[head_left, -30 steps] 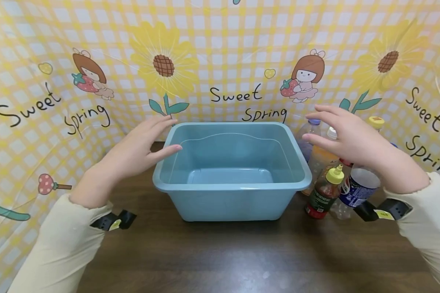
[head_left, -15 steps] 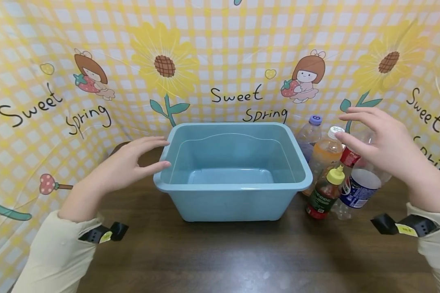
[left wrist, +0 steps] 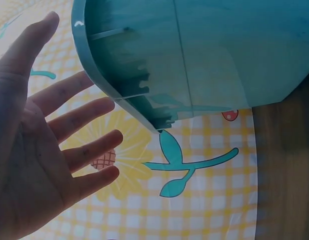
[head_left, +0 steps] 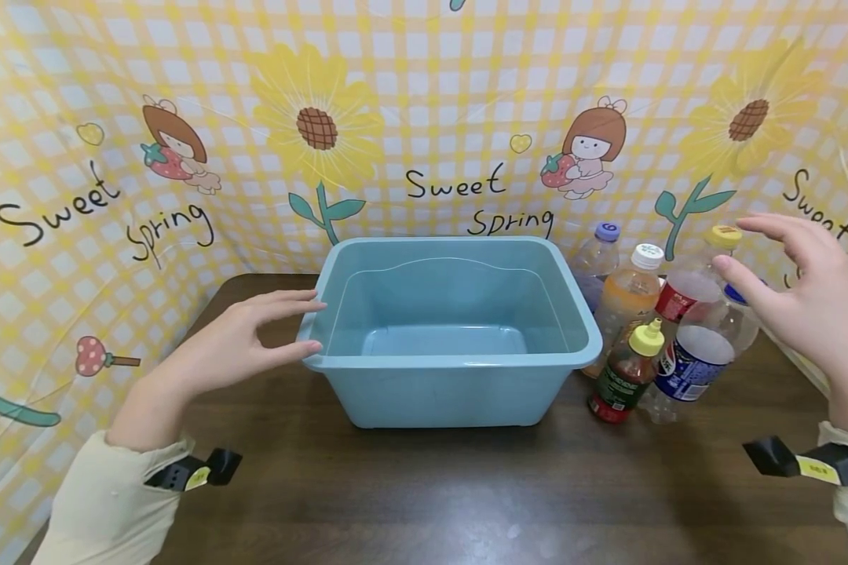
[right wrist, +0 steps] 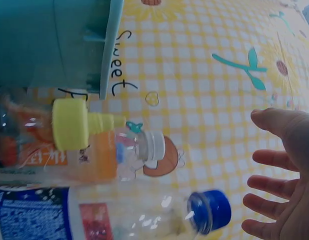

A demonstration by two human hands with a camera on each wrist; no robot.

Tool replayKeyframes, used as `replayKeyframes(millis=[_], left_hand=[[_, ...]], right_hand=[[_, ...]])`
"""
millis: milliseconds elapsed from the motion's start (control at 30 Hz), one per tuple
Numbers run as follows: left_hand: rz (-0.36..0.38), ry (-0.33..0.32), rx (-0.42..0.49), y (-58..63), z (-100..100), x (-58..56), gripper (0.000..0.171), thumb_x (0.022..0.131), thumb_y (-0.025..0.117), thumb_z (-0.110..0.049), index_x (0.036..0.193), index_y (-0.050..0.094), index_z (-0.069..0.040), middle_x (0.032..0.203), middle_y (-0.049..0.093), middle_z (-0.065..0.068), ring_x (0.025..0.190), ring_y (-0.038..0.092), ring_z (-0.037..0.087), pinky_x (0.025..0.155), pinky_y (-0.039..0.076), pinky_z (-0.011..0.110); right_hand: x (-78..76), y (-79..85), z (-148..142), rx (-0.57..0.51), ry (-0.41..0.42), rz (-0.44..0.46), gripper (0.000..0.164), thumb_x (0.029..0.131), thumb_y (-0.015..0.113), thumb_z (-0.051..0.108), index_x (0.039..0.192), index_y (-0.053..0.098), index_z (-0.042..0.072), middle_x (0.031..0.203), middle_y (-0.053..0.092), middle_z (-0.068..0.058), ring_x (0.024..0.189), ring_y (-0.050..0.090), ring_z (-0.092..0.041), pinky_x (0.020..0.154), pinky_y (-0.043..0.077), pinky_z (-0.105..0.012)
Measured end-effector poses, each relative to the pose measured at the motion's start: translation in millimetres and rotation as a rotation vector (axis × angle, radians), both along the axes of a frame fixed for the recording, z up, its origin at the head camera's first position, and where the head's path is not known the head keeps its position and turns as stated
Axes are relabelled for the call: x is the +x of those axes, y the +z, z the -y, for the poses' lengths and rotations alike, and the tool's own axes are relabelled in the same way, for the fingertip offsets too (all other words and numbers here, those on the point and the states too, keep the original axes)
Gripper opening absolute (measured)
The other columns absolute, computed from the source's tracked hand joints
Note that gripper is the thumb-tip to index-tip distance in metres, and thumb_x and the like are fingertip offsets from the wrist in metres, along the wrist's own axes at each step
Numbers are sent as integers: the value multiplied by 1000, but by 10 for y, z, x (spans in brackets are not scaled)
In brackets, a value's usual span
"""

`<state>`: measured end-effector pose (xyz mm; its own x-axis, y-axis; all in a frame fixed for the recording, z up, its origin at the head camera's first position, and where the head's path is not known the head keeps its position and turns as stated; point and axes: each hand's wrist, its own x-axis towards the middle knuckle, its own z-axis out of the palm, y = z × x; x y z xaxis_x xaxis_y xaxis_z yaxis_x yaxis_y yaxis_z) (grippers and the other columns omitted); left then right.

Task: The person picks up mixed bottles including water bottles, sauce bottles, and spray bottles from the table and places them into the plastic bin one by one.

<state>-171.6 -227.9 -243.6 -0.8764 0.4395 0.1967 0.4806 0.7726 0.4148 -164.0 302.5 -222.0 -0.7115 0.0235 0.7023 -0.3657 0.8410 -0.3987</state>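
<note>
A light-blue plastic tub (head_left: 452, 392) stands upright on the table, its inside bare. At its left rim is my left hand (head_left: 233, 341), fingers spread and holding nothing; whether the fingertips touch the rim I cannot tell. My right hand (head_left: 809, 294) is raised at the far right, fingers apart and holding nothing. Nearest it are a blue-capped soda bottle (right wrist: 139, 210) and a yellow-capped bottle with a red label (head_left: 692, 282). Beside the tub's right wall stand a sauce squeeze bottle (head_left: 622, 384) with a yellow nozzle, a white-capped orange-labelled bottle (head_left: 629, 294) and a purple-capped bottle (head_left: 597, 259).
The dark wooden table (head_left: 459, 494) extends in front of the tub. Behind it hangs a yellow checked cloth (head_left: 438, 110) printed with sunflowers, which also closes off both sides. The bottles stand close together, partly hiding one another.
Both hands have moved apart and toward the person, the left hand down and left, the right hand away to the right, uncovering the bottles. Tub and bottles have stayed in place.
</note>
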Motion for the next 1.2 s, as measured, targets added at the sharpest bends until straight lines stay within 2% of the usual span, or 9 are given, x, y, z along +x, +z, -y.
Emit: replayKeyframes(millis=[133,200,367,500,600,667,767,833,1200], left_hand=[[2,8,-9,-29,7,9,53,83,67,-43,127,59,-15,140,49,10,132,42,32,100,40,51],[8,10,-14,-48,8,12,52,82,68,-44,125,60,-15,141,48,9,132,42,33,100,40,51],[16,9,-14,-83,19,15,50,81,69,-44,122,62,-15,142,47,8,132,41,33,98,42,50],[10,9,-8,-95,26,5,49,81,69,-44,121,63,-16,142,48,8,132,42,32,97,43,49],[9,12,-8,-97,31,-1,49,81,69,-45,121,63,-16,142,48,7,132,42,32,97,42,50],[10,14,-9,-96,34,-3,49,81,69,-45,121,63,-16,141,48,7,131,42,32,98,42,50],[10,15,-9,-92,38,-4,49,81,69,-45,120,63,-16,141,49,7,131,42,32,98,42,50],[11,13,-8,-90,39,-5,49,81,69,-45,120,63,-16,141,49,7,131,43,31,98,42,50],[12,12,-3,-94,42,-11,49,81,69,-45,119,64,-16,140,49,6,130,44,30,96,44,50]], right_hand=[[6,-108,-94,-92,-47,10,45,86,66,20,128,55,5,119,40,35,115,33,14,103,22,-7],[-3,-164,-140,-124,-75,39,48,87,65,22,131,52,7,122,41,26,114,32,15,107,23,-11],[-29,-300,-255,-191,-144,155,53,89,62,29,137,46,14,142,41,-5,133,37,-5,113,24,-18],[-2,-375,-312,-248,-159,239,54,89,61,31,138,44,16,150,35,-8,138,36,-14,117,24,-31],[21,-420,-329,-283,-153,270,46,89,62,31,132,50,23,139,47,6,125,42,3,115,27,-32],[28,-443,-335,-297,-150,284,40,88,64,31,126,53,28,121,51,21,108,45,13,111,33,-24],[29,-477,-347,-314,-150,306,34,87,65,31,119,55,33,97,42,35,87,39,18,100,38,-11],[33,-498,-352,-321,-149,324,34,87,65,32,119,55,32,94,41,35,84,39,17,96,39,-8],[26,-614,-331,-433,-84,375,19,90,61,30,102,51,40,94,45,35,88,40,19,114,26,-45]])
